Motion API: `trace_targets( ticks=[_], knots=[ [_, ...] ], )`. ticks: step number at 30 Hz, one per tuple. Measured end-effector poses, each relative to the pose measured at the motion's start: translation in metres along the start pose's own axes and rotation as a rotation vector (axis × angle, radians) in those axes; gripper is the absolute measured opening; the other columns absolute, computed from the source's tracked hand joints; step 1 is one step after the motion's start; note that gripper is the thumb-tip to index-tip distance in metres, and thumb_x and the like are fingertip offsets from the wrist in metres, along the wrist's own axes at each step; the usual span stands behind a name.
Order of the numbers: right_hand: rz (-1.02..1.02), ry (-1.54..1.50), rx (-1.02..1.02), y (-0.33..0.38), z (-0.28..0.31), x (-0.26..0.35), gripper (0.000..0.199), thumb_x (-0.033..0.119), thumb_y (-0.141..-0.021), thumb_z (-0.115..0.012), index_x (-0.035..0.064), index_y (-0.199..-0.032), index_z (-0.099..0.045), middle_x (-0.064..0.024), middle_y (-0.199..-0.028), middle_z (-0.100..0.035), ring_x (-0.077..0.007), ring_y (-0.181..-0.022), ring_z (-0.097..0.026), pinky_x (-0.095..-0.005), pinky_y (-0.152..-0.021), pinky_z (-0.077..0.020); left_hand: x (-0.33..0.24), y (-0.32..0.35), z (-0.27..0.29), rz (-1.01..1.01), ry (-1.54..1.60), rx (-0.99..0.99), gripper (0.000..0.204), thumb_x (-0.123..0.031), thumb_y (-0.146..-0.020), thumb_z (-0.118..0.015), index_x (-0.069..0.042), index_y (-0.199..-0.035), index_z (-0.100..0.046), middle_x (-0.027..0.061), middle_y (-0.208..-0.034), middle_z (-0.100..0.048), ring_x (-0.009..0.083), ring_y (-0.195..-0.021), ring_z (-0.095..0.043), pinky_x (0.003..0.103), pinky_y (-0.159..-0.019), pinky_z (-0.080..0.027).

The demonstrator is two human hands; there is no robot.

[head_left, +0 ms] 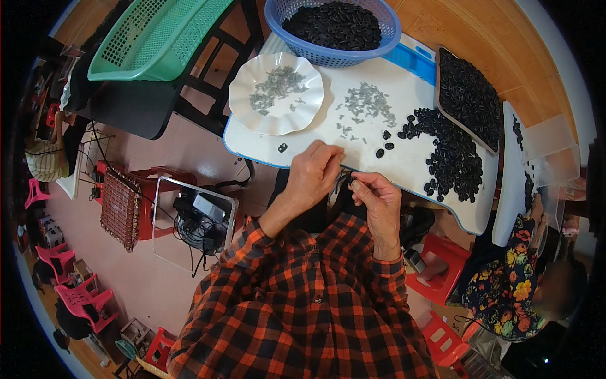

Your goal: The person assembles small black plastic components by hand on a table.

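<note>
Both hands are close together in front of the white table's near edge, above my lap. My left hand [312,177] has its thumb and fingers pinched together; whatever is in them is too small to make out. My right hand [379,203] pinches at its fingertips too, with a tiny item I cannot name. Just beyond them on the white table [315,140] lie a few black oval pieces [380,153] and a scatter of small clear pieces [369,102]. A larger heap of black oval pieces [453,158] spreads to the right.
A white scalloped plate [242,88] holds more clear pieces. Behind it stands a blue basket [328,58] of black pieces, and a tray [437,82] of them lies at right. A green basket [136,66] is far left. Another person in a floral top [505,290] sits at right.
</note>
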State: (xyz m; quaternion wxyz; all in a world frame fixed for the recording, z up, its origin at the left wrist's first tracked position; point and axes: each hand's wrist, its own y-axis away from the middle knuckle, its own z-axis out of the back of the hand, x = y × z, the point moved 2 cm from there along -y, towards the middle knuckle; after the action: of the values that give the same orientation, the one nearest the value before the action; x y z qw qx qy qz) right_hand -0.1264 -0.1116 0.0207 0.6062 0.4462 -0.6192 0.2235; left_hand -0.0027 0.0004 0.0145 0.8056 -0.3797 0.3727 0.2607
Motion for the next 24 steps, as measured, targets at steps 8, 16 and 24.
trace_targets(
  ticks=[8, 16, 24],
  knots=[
    [0.011, 0.043, -0.027, 0.000, 0.001, 0.001, 0.016, 0.004, -0.085, -0.063, -0.0021, -0.099, -0.065, -0.0055, -0.079, -0.065, -0.0070, -0.064, -0.054, -0.0189, -0.057, -0.0428, 0.018, -0.028, -0.009, -0.206, -0.467, 0.137, 0.012, -0.003, -0.072, -0.060, -0.002, -0.083, -0.055, 0.0111, -0.081, -0.051, 0.0283, -0.075, -0.057, 0.037, -0.057, -0.049],
    [0.016, 0.059, -0.044, -0.001, 0.003, 0.000, 0.014, 0.005, -0.086, -0.063, -0.0014, -0.098, -0.065, 0.0004, -0.077, -0.062, -0.0041, -0.062, -0.051, -0.0179, -0.056, -0.0420, 0.015, -0.032, -0.014, -0.276, -0.576, 0.232, 0.012, -0.004, -0.070, -0.058, 0.000, -0.079, -0.052, 0.0119, -0.083, -0.050, 0.0273, -0.078, -0.056, 0.035, -0.060, -0.049],
    [0.055, 0.033, -0.081, -0.001, 0.005, 0.001, 0.016, 0.004, -0.085, -0.063, -0.0030, -0.099, -0.064, -0.0061, -0.080, -0.065, -0.0071, -0.064, -0.055, -0.0189, -0.058, -0.0431, 0.017, -0.027, -0.014, -0.239, -0.452, 0.181, 0.011, -0.003, -0.073, -0.059, -0.001, -0.081, -0.053, 0.0115, -0.081, -0.050, 0.0275, -0.074, -0.057, 0.036, -0.058, -0.048]
  ],
)
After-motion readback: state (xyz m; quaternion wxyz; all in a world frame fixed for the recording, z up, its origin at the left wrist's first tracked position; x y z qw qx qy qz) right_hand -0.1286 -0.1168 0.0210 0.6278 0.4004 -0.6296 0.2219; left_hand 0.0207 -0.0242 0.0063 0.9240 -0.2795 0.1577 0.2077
